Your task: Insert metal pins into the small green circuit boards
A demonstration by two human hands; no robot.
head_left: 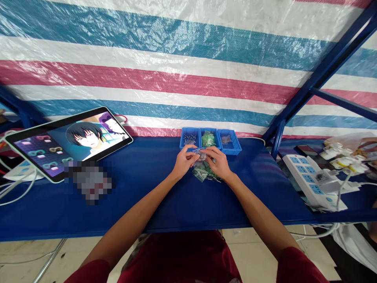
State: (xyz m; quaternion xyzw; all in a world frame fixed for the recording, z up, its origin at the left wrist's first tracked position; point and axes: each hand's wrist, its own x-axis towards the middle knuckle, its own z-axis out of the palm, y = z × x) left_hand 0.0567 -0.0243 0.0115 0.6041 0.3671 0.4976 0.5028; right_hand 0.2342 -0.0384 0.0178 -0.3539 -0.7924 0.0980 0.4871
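Observation:
My left hand (184, 162) and my right hand (218, 162) meet over the blue table, fingers pinched on a small clear plastic bag (201, 155) between them. What is inside the bag is too small to make out. Just beneath the hands lies a pile of small clear packets with green pieces (201, 171), and thin metal screws (216, 179) stick out at its edge. Behind my hands three blue bins stand in a row: the left bin (183, 135) has loose screws, the middle bin (208, 130) green pieces, the right bin (235, 146) a few small clear packets.
A tablet (85, 137) showing a cartoon leans at the left, with a blurred-out item (93, 182) before it. White power strips (308, 179) with plugs and cables sit at the right. Behind the blue table (141, 165) hangs a striped plastic sheet (176, 86).

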